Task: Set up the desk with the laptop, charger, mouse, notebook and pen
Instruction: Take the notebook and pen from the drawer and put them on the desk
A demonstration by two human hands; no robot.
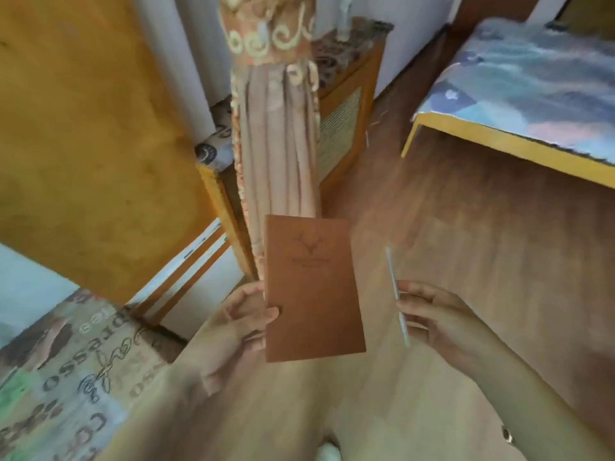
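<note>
Plainly, the left hand (233, 322) has its grip closed on the left edge of a flat brown leather-look notebook (312, 291) stamped with an antler emblem, thumb across the cover; the right hand (432, 319) pinches a slim pale pen (397, 296) near its middle; both are carried in the air above the wooden floor (482, 227), well apart from any tabletop; the thin pen could slip from so light a pinch; laptop, charger and mouse are out of view, and blur hides the cover lettering.
</note>
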